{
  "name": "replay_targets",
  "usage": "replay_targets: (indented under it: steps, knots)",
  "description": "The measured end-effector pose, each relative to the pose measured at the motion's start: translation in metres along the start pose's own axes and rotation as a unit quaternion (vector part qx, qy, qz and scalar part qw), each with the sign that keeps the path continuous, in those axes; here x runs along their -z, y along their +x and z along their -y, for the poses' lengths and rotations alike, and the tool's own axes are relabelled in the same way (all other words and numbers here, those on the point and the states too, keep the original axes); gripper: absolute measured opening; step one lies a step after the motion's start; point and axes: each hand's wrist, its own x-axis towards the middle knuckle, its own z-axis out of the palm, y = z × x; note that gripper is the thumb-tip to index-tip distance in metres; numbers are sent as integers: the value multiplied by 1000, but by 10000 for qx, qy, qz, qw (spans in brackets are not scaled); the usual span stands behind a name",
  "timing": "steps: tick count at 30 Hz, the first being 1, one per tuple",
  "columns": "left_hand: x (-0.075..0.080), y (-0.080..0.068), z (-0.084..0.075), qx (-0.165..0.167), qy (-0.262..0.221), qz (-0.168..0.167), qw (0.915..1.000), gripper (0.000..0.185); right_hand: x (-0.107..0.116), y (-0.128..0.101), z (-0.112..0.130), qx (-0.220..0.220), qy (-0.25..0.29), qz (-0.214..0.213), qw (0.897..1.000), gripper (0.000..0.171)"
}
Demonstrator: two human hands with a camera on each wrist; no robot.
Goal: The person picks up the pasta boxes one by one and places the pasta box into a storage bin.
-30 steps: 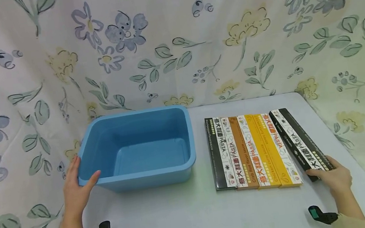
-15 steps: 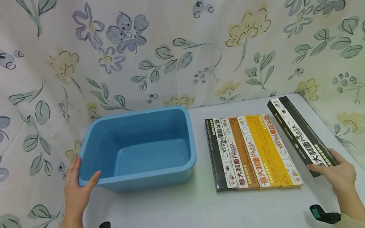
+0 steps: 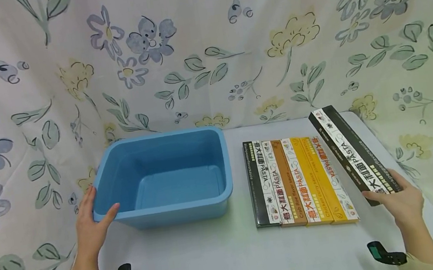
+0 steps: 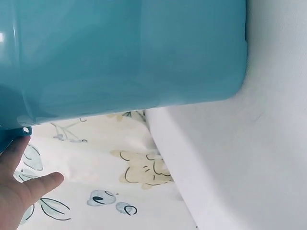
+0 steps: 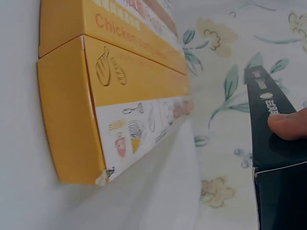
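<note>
My right hand point(image 3: 404, 204) grips the near end of a black-and-white pasta box point(image 3: 351, 149), thumb on its left side. The box is raised, tilted with its far end pointing back and left. In the right wrist view the thumb point(image 5: 288, 125) presses the dark side of that box point(image 5: 268, 148). My left hand point(image 3: 92, 224) rests at the front left corner of a blue plastic bin point(image 3: 185, 206), thumb and fingers straight and spread along the rim. The left wrist view shows the bin's outer wall point(image 4: 129, 57) with a fingertip point(image 4: 20, 146) at its rim.
Left of the raised box, several pasta boxes lie side by side: a black one point(image 3: 257, 184), a brown one point(image 3: 288, 180) and yellow ones point(image 3: 338, 183). All stand on a white table point(image 3: 233, 260). A floral cloth point(image 3: 207, 63) hangs behind and at both sides.
My right hand has lifted the black pasta box off the table, and its far end has swung up and left. The left hand and bin have stayed put.
</note>
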Motion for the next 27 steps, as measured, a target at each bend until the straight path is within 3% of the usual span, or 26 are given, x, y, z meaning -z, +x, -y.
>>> replay_targets:
  steps: [12, 27]
  knots:
    - [0, 0, 0, 103, -12, 23, 9999, 84, -1, -10, 15, 118, -24, -32, 9999, 101]
    - [-1, 0, -1, 41, -92, -43, 9999, 83, -2, -26, 34, 626, -207, 352, 9972, 103]
